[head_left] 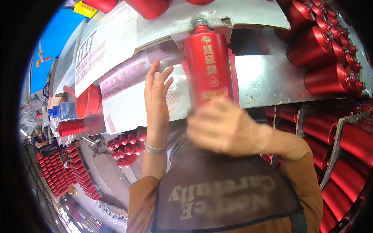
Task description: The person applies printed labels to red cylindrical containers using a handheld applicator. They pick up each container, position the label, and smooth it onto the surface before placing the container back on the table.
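Red bottles crowd this workshop on every side, around a grey metal table (268, 77). At its middle lies a tall red bottle (208, 66) with gold characters down its front and a small gold label near its base, its capped neck resting on a folded grey cloth (184, 26). The right hand (223, 126), blurred, touches the bottle's base; whether it grips is unclear. The left hand (156, 97) is spread flat on a clear plastic sheet (176, 93) just beside the bottle. White printed papers (112, 42) lie to the left, and red bottles in rows (330, 50) lie at the right.
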Demonstrator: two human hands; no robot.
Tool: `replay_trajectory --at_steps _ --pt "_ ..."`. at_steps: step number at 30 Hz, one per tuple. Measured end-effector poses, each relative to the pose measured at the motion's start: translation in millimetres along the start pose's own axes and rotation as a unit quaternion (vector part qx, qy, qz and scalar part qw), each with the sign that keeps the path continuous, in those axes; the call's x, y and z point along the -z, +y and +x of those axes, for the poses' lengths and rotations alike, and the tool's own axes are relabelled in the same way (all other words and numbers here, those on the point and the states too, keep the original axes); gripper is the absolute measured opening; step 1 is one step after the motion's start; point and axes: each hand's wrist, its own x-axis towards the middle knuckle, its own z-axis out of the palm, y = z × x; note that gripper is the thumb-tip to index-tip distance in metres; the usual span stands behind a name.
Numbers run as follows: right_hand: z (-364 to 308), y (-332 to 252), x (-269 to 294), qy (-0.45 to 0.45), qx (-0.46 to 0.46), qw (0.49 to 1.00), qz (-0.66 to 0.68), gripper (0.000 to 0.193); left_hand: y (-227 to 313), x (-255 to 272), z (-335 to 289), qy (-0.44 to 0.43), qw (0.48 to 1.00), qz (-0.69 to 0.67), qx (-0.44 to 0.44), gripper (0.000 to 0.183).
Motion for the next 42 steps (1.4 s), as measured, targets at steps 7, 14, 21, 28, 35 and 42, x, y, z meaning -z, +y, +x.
replay_trajectory --at_steps 7,14,21,28,35,42 --pt "-11.5 12.9 -4.4 0.034 -0.087 0.992 -0.086 0.027 -8.7 -2.8 -3.4 -0.056 0.998 -0.009 -0.035 0.076" --pt "22.5 35.8 15.7 -0.015 -0.117 0.992 -0.036 0.015 -2.5 -1.0 -2.4 -0.032 0.999 -0.012 0.003 0.064" --pt "-17.0 17.4 8.4 0.0 0.009 0.999 0.043 0.028 -3.9 9.0 -1.0 -0.01 1.0 0.003 0.02 0.064" --pt "5.0 91.2 25.6 0.149 -0.132 0.98 -0.025 0.024 -7.1 -7.2 -0.7 -0.048 0.999 -0.002 -0.003 0.063" --pt "-85.7 26.7 12.1 0.014 -0.072 0.986 0.148 0.029 -5.2 7.8 -12.8 -0.049 0.999 0.017 0.01 0.065" --pt "-64.8 54.4 18.9 0.186 -0.174 0.963 0.091 0.036 -10.6 -46.4 -30.7 -0.14 0.985 0.07 -0.07 0.081"
